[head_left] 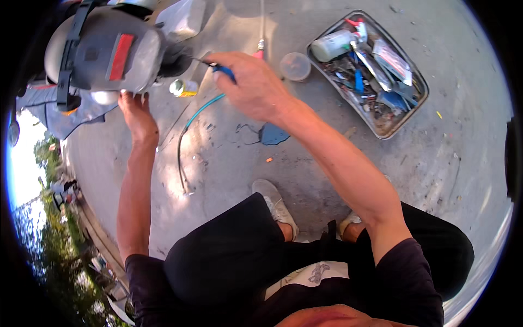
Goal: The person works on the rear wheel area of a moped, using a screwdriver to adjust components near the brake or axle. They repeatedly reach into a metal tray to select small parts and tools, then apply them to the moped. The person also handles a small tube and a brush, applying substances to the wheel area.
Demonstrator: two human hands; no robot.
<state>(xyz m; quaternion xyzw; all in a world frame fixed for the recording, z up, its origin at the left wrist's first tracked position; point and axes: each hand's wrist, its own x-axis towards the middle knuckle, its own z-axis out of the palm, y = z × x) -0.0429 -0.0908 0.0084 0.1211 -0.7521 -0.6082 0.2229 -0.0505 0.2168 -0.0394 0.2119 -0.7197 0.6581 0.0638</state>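
Note:
A large grey rounded housing with a red rectangular patch and a black strap-like band is at the upper left. My left hand grips its lower edge, with the fingertips partly hidden behind it. In my right hand, the fingers are closed round a blue-handled tool with a thin dark shaft. That shaft points left toward the dark end of the housing; whether they touch I cannot tell.
On the concrete lie a cable with a blue section, a small yellow-and-white can, a round clear lid and a dark wet patch. A metal tray of tools and scraps sits at upper right. My shoes are below.

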